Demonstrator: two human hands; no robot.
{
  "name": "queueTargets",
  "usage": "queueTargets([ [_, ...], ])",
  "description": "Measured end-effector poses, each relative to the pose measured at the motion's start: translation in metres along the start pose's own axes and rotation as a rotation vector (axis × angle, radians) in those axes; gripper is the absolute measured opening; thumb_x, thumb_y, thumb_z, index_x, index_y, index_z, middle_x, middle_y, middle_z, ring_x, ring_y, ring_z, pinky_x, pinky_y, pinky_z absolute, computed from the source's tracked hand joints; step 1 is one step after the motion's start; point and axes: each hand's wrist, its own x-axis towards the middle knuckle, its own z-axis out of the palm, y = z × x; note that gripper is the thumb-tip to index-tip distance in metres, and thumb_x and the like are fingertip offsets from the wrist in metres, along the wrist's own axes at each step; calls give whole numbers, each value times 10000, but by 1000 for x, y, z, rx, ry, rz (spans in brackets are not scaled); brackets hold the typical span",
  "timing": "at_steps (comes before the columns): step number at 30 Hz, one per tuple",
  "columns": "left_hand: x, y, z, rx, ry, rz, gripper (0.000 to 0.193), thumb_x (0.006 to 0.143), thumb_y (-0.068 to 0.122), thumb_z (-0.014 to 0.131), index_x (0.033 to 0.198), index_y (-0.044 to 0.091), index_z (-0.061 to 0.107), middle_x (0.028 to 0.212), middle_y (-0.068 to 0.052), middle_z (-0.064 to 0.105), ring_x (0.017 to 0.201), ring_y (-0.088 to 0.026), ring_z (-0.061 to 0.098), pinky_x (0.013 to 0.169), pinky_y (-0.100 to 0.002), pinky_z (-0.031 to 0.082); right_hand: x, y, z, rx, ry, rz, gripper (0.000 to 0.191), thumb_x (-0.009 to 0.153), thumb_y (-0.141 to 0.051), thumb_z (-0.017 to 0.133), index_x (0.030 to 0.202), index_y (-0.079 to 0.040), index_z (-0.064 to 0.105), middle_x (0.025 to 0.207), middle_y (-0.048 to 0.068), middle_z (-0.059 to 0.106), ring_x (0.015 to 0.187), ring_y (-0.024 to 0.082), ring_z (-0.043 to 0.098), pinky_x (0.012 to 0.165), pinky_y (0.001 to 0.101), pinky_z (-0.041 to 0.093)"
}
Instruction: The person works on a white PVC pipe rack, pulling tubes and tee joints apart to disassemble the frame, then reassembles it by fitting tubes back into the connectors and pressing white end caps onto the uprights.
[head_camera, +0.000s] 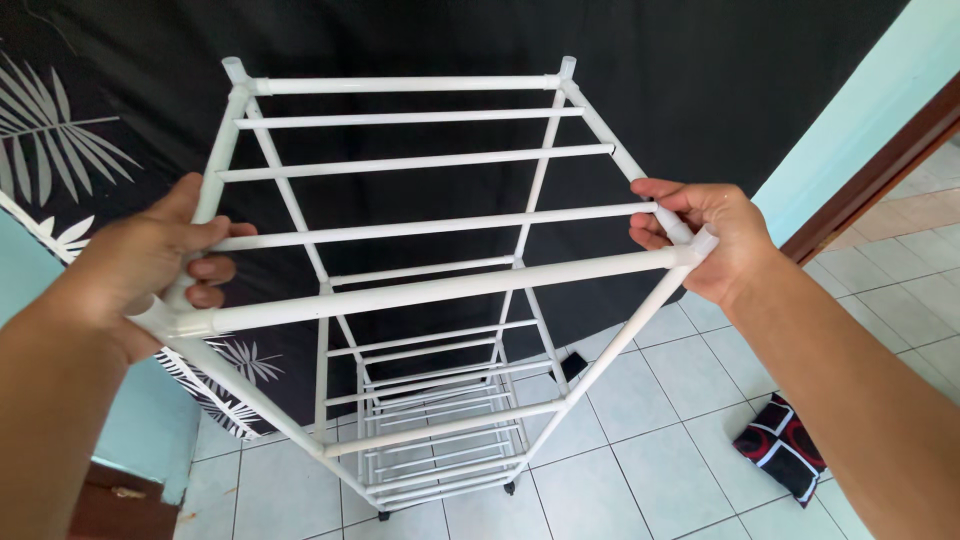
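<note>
- A black curtain (700, 90) fills the top and centre of the frame as a backdrop, with a white leaf print at its upper left and lower left edges; it hangs against a pale turquoise wall (880, 90) that shows at the upper right and lower left.
- The white rack (430, 290), a tall frame of plastic tubes with several tiers of rungs, takes up the middle of the frame. It stands on small dark feet on the floor, and its top tier is nearest the camera, so the view runs down through the lower tiers. Holding it at the two near top corners keeps a tall, light frame steady from both sides at once.
- The white tiled floor (680, 470) covers the lower right, running toward a brown door frame (880, 170) at the right edge.
- The left hand (150, 265), at the left of the frame, is closed around the side tube beside the near left corner joint, thumb on top and fingers curled under a rung.
- The right hand (710, 235), at the centre right, is wrapped tightly over the near right corner joint, where the front bar meets the side tube.
- A folded cloth (785, 450) in black, red and white lies on the floor at the lower right, well apart from the rack.
- A small dark object (573, 365) lies on the floor behind the rack; what it is cannot be told.
</note>
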Motion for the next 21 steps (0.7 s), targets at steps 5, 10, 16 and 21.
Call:
queueTargets([
  [5, -1, 2, 0, 26, -121, 71, 608, 1022, 91, 516, 1604, 226, 405, 1072, -14, 610, 655, -36, 432, 487, -220, 370, 2, -1, -1, -11, 13, 21, 213, 847, 7, 668, 1047, -5, 742, 938, 115, 681, 829, 181, 714, 907, 308, 631],
  [10, -8, 8, 6, 92, -67, 24, 631, 1023, 82, 529, 1621, 208, 371, 1018, -15, 573, 667, -53, 430, 496, -241, 376, 13, -4, -6, -21, 52, 80, 197, 840, 17, 718, 1023, -48, 749, 938, 85, 677, 838, 171, 719, 866, 304, 631],
  [16, -9, 11, 7, 164, -37, -33, 624, 1059, 126, 530, 1651, 234, 366, 972, -27, 528, 675, -70, 411, 508, -259, 386, 32, 0, -19, 8, -34, 127, 457, 842, 27, 664, 1254, -164, 712, 948, 66, 698, 824, 156, 725, 812, 311, 623],
  [21, -6, 8, 6, 112, 14, -44, 584, 1075, 174, 515, 1640, 236, 381, 1017, -19, 562, 662, -78, 401, 489, -272, 380, 38, 4, -19, -8, -17, 135, 449, 860, 23, 681, 1303, -48, 661, 980, 106, 695, 833, 175, 738, 821, 325, 627],
])
